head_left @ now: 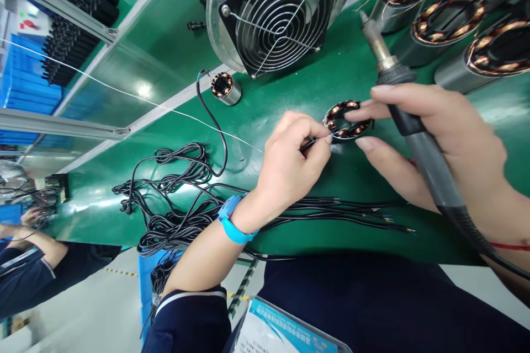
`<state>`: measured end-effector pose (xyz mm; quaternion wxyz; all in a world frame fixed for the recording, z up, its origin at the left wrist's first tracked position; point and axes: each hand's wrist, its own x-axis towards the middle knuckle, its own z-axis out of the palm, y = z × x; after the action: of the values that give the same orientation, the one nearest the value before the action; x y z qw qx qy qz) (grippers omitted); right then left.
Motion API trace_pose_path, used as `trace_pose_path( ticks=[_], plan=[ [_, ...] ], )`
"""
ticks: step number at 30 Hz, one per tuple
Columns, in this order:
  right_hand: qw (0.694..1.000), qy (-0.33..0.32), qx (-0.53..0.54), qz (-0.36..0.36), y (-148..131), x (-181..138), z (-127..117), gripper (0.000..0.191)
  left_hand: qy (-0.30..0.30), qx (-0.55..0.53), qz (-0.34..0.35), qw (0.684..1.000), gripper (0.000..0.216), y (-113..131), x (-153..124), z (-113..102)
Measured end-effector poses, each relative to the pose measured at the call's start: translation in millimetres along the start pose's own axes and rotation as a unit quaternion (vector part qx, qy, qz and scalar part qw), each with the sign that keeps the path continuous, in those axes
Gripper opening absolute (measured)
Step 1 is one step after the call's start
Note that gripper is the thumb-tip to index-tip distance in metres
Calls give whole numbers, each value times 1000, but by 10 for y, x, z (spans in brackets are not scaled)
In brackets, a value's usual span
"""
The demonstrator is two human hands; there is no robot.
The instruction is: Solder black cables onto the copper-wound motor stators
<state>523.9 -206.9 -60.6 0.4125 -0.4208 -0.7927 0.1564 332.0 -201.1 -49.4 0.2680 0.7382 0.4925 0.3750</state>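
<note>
Left hand (290, 162): thumb and forefinger pinched shut on a wire (307, 146) end at the stator (346, 119) rim. Right hand (439, 143): iron (418, 146) gripped in the crook, tip pointing up and away; forefinger and thumb stretched out, tips touching the stator. Stator lies flat on bench (314, 77) between both hands, below fan (281, 11). Cable bundle (182, 209) near left wrist

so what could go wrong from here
The soldering iron is only tucked in the right hand while its fingers steady the stator; it might slip. Its tip points toward the wound stators behind and could scorch them. The left hand pinches a thin lead at the stator, which might kink.
</note>
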Motion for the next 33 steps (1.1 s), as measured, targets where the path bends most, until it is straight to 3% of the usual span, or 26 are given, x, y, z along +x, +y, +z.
trace_pose_path(
  ticks=[4,7,11,13,16,18,25,33],
  plan=[
    [1000,-5,-10,-8,45,-1,34,56,-5,-10,-21,1000,11,-10,-10,3],
    [1000,1,-16,-6,103,22,97,57,-32,-94,-140,985,17,-4,7,-41],
    [997,-58,-31,-40,223,76,194,59,-159,-248,-335,895,11,33,97,-179],
    [995,-71,-35,-59,265,97,223,58,-157,-295,-376,864,19,51,145,-241],
    [995,-60,-38,-74,268,98,228,56,-85,-331,-401,850,20,56,181,-281],
    [994,-60,-37,-78,244,75,211,56,-71,-342,-405,845,20,52,181,-274],
    [995,-43,-30,-79,186,1,155,55,-66,-333,-430,837,21,103,177,-153],
    [994,-5,-52,-99,152,48,225,33,-104,-335,-399,847,26,56,127,-185]
  ],
)
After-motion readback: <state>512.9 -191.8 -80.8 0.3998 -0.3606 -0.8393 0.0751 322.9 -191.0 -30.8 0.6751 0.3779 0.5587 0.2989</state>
